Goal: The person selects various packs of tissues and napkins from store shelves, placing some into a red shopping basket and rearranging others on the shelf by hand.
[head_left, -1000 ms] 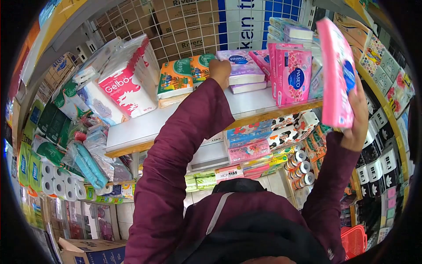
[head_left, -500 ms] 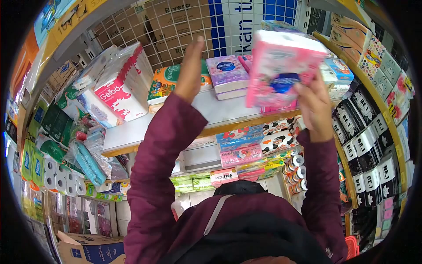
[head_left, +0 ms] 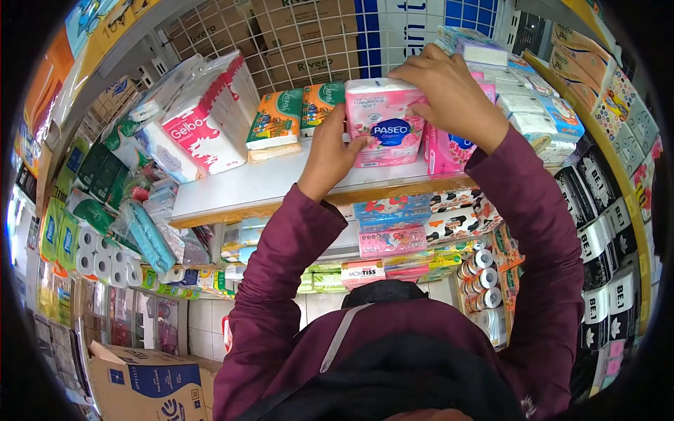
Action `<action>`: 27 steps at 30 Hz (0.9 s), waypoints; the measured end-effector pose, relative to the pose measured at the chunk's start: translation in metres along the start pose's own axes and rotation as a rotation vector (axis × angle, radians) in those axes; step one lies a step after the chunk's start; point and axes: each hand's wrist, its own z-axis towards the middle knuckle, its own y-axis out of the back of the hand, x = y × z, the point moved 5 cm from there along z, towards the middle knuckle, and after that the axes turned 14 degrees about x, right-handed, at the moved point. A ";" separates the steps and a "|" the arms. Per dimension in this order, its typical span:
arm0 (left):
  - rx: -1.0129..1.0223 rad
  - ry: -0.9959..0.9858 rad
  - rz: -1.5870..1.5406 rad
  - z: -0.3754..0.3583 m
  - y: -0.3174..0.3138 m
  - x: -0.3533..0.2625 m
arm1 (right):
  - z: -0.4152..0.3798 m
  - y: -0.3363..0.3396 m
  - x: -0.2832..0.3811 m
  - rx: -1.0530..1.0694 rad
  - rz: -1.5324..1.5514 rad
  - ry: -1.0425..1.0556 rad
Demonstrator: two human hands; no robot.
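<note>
- Pink PASEO pack (head_left: 385,126): upright on the white shelf (head_left: 235,189), front towards my camera, between orange tissue packs (head_left: 275,118) and other pink packs (head_left: 449,149). Can't tell if its base bears fully.
- Left hand (head_left: 326,156): takes the pack's left edge, thumb on the front, index raised along the side, wide gap between them. Other fingertips hidden.
- Right hand (head_left: 460,95): over the top right corner, fingers bent and slightly apart across the top, thumb on the front; loose pinch.
- Handling, my guess: light, soft, squashy, not fragile. Film probably slippery, could crease or tear at a seam if squeezed hard.
- Best hold, I'd say: flat fingers on both sides, or one hand under the base; skip pinching loose film.
- Textures: glossy printed wrap, blocky with rounded corners, faint wrinkles. Gelbo pack (head_left: 200,144) bigger, shiny, boxy, leaning a bit. Shelf smooth, hard, wood-coloured front strip.
- Brown cartons (head_left: 307,42) behind: matt, stiff, square. Wrapped paper rolls (head_left: 86,263) at left: round ends, soft-looking.
</note>
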 end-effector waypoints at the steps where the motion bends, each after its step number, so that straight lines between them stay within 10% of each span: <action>1: -0.043 0.014 0.021 0.000 -0.001 0.000 | 0.002 0.001 -0.001 0.000 0.001 0.002; 27: 0.012 0.223 -0.237 -0.013 -0.005 0.008 | 0.003 0.005 -0.007 0.041 -0.047 -0.148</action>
